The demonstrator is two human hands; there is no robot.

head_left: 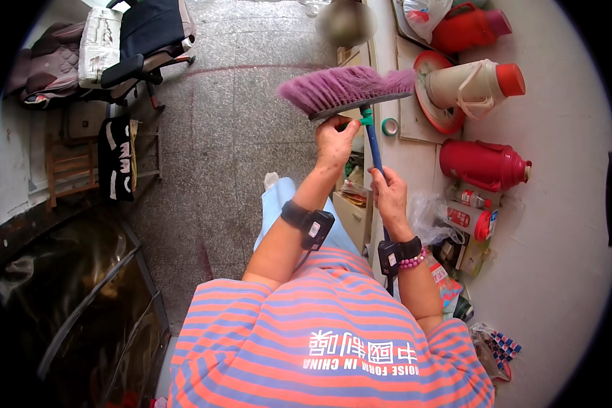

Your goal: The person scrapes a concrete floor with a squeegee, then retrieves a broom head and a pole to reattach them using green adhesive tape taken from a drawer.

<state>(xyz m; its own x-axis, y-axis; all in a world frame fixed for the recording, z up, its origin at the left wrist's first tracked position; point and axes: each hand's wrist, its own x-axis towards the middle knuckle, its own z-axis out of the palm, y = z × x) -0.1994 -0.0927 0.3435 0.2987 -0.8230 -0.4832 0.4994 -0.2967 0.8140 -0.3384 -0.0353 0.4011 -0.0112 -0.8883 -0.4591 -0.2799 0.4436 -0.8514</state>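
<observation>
At twelve o'clock from the chest, the broom (350,92) is standing bristles-up. The left hand (334,141) is pinching the stiff head edge; the right hand (389,194) is closing around the blue handle (375,146). It looks light, with soft bristles.

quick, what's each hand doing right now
Left hand: closed on the base of the purple broom head.
Right hand: closed around the blue broom handle.

Open floor (217,136) leftward; flasks (483,163) crowding right
</observation>
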